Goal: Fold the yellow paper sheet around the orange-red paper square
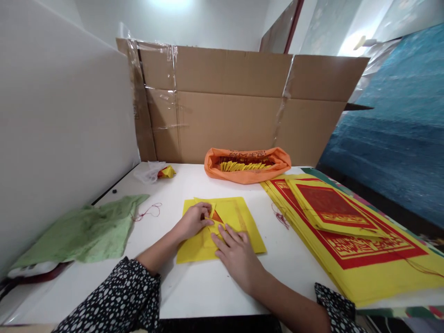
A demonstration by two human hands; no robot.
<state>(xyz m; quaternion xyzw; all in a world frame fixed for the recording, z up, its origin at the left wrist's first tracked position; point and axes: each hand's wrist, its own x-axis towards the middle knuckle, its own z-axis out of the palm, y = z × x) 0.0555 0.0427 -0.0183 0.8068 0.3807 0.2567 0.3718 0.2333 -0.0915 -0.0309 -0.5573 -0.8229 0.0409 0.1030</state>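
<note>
The square yellow paper sheet (pixel 239 219) lies flat on the white worktop (pixel 194 286), partly folded at its near left corner, where a red-orange printed patch shows in the crease. The left hand (pixel 194 221) sits on that folded flap, fingers curled and pinching its edge. The right hand (pixel 236 252) lies spread, palm down, on the sheet's near edge, pinning it in place.

Just behind the sheet stands an orange plastic bag (pixel 247 164) filled with folded yellow pieces. To the right of the sheet, near but apart, is a tall stack of large yellow papers printed in red (pixel 350 231), overhanging the worktop's edge. To the left of the sheet lies a crumpled green cloth (pixel 83 231), with a thin red thread (pixel 149 212) between them. Further back and left is a small clear plastic wrapper (pixel 151 171). A brown cardboard screen (pixel 243 106) stands behind it all.

As I judge it, the thin paper could slip under the flat palm and throw the crease off line, or tear if the pinched flap is pulled too sharply.
</note>
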